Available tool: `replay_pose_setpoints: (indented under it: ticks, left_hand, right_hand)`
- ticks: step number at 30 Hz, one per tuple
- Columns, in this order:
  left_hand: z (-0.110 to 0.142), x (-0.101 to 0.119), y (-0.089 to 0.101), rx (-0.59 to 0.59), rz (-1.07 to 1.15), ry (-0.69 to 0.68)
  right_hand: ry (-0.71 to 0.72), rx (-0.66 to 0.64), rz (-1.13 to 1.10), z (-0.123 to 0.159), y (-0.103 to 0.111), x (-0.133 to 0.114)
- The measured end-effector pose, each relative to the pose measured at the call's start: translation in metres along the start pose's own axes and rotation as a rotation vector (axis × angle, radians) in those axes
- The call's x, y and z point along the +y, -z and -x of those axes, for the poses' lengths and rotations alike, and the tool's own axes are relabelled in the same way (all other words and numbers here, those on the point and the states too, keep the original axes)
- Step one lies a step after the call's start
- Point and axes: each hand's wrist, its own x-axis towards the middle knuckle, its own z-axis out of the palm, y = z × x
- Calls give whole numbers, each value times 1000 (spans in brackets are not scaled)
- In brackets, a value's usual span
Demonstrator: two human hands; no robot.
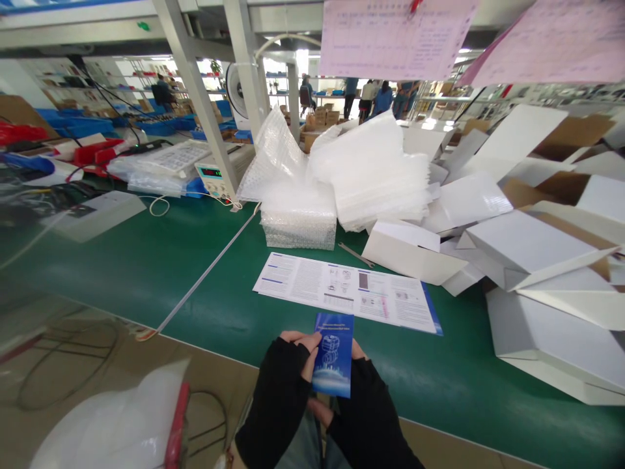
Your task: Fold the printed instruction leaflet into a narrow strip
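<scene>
Both my hands wear black fingerless gloves and grip a small folded blue leaflet point(333, 354) just over the near edge of the green table point(195, 273). My left hand point(283, 391) pinches its left edge with the fingertips on top. My right hand point(364, 404) is closed on its right edge and lower part. Just beyond the leaflet an unfolded white instruction sheet point(346, 291) lies flat on the table.
Stacks of bubble-wrap bags point(303, 208) and white foam sheets point(375, 176) stand behind the sheet. Many white cardboard boxes point(537, 247) pile up at the right. A power supply point(215, 179), cables and a keyboard sit at the far left. Pink papers point(390, 36) hang overhead. People stand far back.
</scene>
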Motion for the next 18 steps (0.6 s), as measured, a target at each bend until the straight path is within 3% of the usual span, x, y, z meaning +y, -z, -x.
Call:
replay_pose_setpoints:
  ticks: [6, 9, 13, 18]
  left_hand:
    - [2, -8, -15, 91, -329, -277]
    - [1, -7, -14, 77, -336, -295]
    - [-1, -7, -12, 78, -327, -290]
    - [-1, -9, -14, 71, -340, -312]
  right_hand:
    - [136, -26, 123, -1, 7, 4]
    - [284, -74, 224, -2, 23, 7]
    - [484, -106, 195, 2, 33, 21]
    - [434, -40, 232, 0, 21, 40]
